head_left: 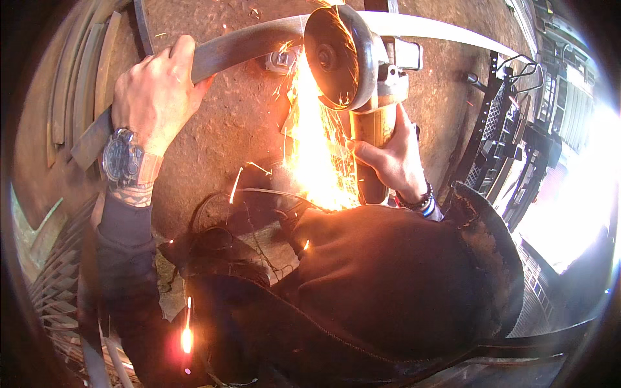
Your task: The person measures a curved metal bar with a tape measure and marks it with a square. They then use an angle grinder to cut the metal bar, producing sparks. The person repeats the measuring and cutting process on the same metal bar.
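Item 1, nearest: dk matte cloth-covered knee point(401, 278), below R grip; spark stream point(317, 149) drops toward it.
Item 2: L hand point(155, 87), w/ dk round-dial wristwatch point(118, 158), clenched over long grey flat metal bar point(249, 48); stub of bar juts past grip, lower L. Presumably held so to steady bar, clear of disc.
Item 3: R hand point(394, 158), wrapped round tan-and-dk barrel of angle grinder point(375, 123); dk round disc point(323, 74) up-L of that grip, at bar. Disc edge-down posture prob. sends sparks downward, away from both hands.
Item 4: small silvery metal fitting point(279, 60), R of L grip, just below bar; purpose unclear.
Item 5: brown rough ground point(220, 123), betw. grips.
Item 6, outer: long curved-looking metal strips point(77, 84), L of L grip; blk metal frames point(498, 123), R of R grip.
Obscured: disc/bar contact, behind disc; most R fingers, behind barrel; bar's far run, washed out; far R, glare.
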Tool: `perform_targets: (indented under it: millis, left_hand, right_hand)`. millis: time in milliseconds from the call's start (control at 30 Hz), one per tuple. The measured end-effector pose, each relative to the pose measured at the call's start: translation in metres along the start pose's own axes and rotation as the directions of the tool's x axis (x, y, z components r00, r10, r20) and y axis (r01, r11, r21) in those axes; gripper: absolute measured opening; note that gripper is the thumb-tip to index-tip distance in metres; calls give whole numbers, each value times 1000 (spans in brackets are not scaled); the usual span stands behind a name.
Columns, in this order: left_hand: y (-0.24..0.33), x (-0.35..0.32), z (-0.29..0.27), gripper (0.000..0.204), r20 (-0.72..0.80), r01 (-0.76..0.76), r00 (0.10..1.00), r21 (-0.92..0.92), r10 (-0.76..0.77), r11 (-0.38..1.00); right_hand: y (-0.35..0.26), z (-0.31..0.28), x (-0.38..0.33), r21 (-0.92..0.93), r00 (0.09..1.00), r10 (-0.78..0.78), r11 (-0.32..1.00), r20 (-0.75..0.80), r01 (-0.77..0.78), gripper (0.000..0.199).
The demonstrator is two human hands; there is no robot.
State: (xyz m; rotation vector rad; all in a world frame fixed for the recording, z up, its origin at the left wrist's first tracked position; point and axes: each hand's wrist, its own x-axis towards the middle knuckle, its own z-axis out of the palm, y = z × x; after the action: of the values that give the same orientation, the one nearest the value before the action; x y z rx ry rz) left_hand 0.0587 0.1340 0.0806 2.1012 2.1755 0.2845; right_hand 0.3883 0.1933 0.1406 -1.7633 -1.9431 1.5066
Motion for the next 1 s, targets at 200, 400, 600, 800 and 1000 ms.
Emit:
perform_targets:
  millis: [200,400,600,800,1000]
  left_hand:
    - [3,0,-1,38,5,22,1000,1,-22,1000]
    - [2,2,-3,38,25,10,1000,30,-10,1000]
    - [3,2,-6,38,43,25,999,-12,-24,1000]
    - [4,4,-8,38,49,15,999,-26,-13,1000]
    - [3,4,-6,38,23,3,1000,-18,-3,1000]
  right_hand:
    - [-10,-1,3,19,999,41,999,18,-42,76]
    - [-10,2,7,52,1000,12,999,-4,-11,79]
    - [-16,2,11,21,1000,26,999,-11,-26,81]
    - [-18,2,17,27,1000,-1,1000,-21,2,79]
    - [-14,4,23,55,998,-57,997,-40,59,73]
